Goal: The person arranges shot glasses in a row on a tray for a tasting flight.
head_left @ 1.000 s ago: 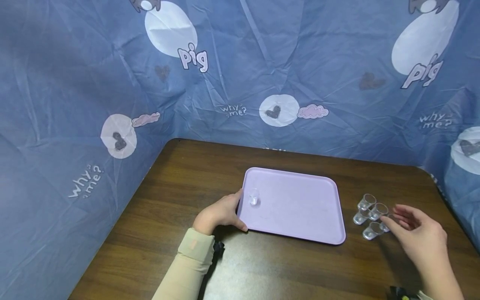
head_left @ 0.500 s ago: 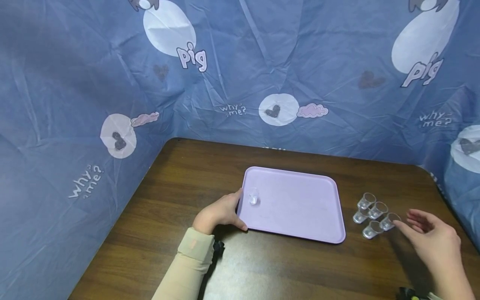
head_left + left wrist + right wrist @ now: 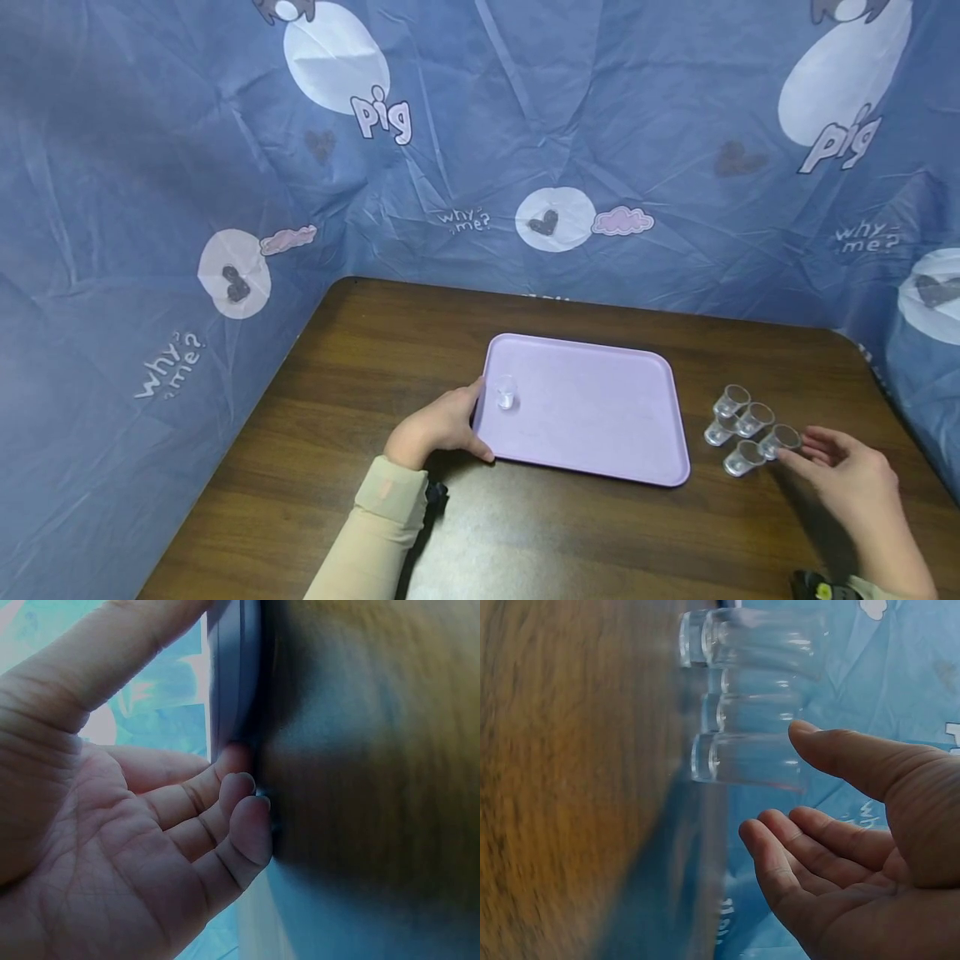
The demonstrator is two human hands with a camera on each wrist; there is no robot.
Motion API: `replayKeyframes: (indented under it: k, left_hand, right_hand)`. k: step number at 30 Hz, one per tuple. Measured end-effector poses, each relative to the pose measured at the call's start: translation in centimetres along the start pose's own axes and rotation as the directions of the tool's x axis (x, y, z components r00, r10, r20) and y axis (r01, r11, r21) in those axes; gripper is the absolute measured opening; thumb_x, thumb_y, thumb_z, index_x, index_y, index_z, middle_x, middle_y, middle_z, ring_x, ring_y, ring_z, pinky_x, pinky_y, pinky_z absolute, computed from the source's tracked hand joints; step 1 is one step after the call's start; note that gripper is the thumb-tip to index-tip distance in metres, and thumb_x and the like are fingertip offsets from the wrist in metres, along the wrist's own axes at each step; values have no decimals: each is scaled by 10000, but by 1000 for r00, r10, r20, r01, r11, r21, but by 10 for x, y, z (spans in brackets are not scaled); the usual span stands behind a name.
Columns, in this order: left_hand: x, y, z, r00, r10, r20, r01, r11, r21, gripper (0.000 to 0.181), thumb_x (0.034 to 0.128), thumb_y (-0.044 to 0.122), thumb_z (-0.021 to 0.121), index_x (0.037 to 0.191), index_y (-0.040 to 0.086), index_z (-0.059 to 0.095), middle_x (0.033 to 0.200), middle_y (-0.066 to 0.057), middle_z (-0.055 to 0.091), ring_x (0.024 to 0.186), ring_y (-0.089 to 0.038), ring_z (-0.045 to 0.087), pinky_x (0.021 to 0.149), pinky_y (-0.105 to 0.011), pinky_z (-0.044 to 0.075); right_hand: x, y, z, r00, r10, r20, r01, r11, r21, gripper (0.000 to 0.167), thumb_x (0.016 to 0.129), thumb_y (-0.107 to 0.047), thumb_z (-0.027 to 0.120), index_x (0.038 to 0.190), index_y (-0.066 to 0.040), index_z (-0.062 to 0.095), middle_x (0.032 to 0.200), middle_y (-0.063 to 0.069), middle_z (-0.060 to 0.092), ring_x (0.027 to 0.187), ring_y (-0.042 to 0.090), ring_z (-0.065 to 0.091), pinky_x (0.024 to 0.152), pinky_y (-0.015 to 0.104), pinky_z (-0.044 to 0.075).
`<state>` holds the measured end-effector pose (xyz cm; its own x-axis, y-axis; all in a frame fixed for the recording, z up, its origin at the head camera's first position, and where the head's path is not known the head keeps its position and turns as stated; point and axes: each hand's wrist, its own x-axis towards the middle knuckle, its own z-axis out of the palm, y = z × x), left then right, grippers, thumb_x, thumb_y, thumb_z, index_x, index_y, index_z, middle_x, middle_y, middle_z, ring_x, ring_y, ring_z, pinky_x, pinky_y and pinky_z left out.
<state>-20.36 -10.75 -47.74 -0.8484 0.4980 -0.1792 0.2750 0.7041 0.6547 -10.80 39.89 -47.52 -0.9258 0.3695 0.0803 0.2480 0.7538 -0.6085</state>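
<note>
- Tray, pale purple, flat on a brown wooden table.
- One small clear cup stands upright on it, near its left edge.
- Five more clear cups stand upright on the table, grouped close together to the right of the tray.
- The left hand rests at the tray's near left corner, thumb and fingers spread along the edges; a beige sleeve covers that arm.
- The right hand is beside the rightmost cup, thumb and fingers spread apart with nothing pinched; whether the thumb touches the rim, I cannot tell.
- Blue printed cloth hangs behind.
</note>
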Motion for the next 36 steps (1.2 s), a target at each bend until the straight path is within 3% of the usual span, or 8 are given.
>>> replayKeyframes:
  k: [6,11,14,17,23,30,36]
  left_hand:
    - [1,0,0,1000,-2,3,2,1000,8,1250,630,223,1002,1561,-99,233,1485,-270,454,1311,-329,485,1089,-436,382]
    - [1,1,-1,1000,-9,7,9,1000,10,1249,639,222,999,1564,-98,223,1504,-274,428,1331,-329,468,1099,-432,372]
    - [1,1,-1,1000,-14,8,14,1000,10,1252,638,225,999,1562,-103,221,1515,-279,411,1347,-336,453,1106,-433,363]
    - [0,1,-1,1000,-14,7,14,1000,8,1253,634,227,1001,1561,-105,225,1519,-280,407,1353,-339,448,1107,-434,361]
    - [-1,1,-1,1000,-9,7,9,1000,3,1251,634,223,1000,1559,-108,226,1518,-282,406,1353,-343,447,1107,-437,362]
    - [0,-1,0,1000,-11,10,11,1000,5,1251,641,230,997,1561,-106,219,1520,-279,405,1352,-333,449,1107,-430,362]
    - [0,-1,0,1000,-19,8,19,1000,1,1259,636,242,999,1560,-109,220,1523,-280,400,1362,-337,439,1110,-433,356]
  right_hand:
    - [8,7,2,998,-15,60,18,999,-44,681,864,-383,827,1219,156,610,1117,305,681,685,-153,458,619,191,410]
    - [12,9,4,997,-34,69,38,998,-49,659,862,-348,834,1196,176,613,1074,297,695,664,-152,471,639,212,415]
    - [13,9,4,997,-37,69,41,998,-49,641,863,-330,833,1188,177,613,1047,291,702,665,-114,501,769,365,458]
    - [13,8,4,997,-40,73,44,998,-54,619,857,-327,838,1166,167,628,1009,278,712,685,-16,562,795,504,443]
    - [13,8,6,994,-60,96,67,996,-66,532,862,-307,836,1123,129,680,982,250,723,726,86,614,650,298,431]
    - [13,5,8,994,-61,86,68,995,-74,491,863,-314,836,1102,96,709,971,231,730,735,101,617,671,348,419]
    - [11,6,7,993,-73,88,80,994,-77,501,864,-345,834,1102,81,718,966,210,737,721,38,591,669,339,415]
